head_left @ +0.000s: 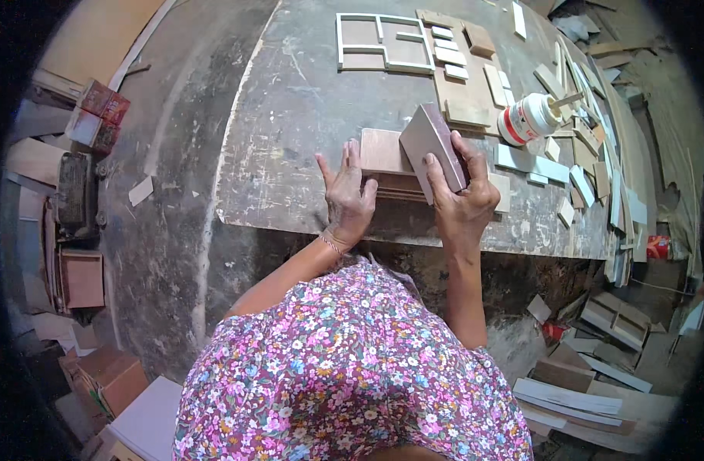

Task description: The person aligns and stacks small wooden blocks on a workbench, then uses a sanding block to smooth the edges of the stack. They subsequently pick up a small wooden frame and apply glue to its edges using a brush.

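Note:
My right hand (467, 192) grips a rectangular block (425, 150) between thumb and fingers. The block has a pale broad face and a dull purple-brown side, and is held tilted over the right part of a small wooden box (386, 154). That box lies at the table's near edge, its light-brown top facing up and a slot-like gap along its near side. At the box's left end is my left hand (350, 200), fingers stretched upward and apart, holding nothing. Its thumb is close to the box; whether it touches cannot be told.
A white divided frame (385, 69) lies farther back on the worn table (283, 138). Right of it are a wooden board (459, 92) with small pieces, a white glue bottle (528, 119) with a stick in its mouth, and white strips (532, 163). Wood scraps (617, 319) litter the floor.

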{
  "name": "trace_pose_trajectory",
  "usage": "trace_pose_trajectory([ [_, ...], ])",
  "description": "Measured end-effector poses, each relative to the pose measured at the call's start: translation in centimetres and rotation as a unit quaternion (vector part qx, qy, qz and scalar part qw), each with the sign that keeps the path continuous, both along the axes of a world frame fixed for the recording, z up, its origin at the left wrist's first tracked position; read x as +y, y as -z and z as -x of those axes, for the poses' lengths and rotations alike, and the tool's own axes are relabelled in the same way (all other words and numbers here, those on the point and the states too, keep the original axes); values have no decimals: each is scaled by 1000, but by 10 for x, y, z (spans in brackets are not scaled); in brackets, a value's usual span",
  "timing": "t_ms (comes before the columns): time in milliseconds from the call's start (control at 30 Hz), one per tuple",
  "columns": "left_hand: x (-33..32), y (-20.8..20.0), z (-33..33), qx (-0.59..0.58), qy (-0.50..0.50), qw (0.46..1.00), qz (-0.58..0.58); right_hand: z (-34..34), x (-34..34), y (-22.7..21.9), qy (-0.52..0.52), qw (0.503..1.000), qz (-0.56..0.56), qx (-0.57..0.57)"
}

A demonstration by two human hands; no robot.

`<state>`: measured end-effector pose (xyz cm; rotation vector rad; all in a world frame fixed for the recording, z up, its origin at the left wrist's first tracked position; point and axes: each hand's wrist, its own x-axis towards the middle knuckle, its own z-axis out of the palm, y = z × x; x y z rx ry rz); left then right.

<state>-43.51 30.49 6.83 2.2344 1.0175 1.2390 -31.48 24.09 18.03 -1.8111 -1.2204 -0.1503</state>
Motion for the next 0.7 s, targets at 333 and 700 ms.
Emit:
trace_pose_trajectory([
  [333,-1,-3,1,19,-14,1000,13,-4,-1,0,-16,1000,0,6],
  [700,28,-24,19,-101,170,943,268,-7,-3,-2,-22,1000,13,-5],
])
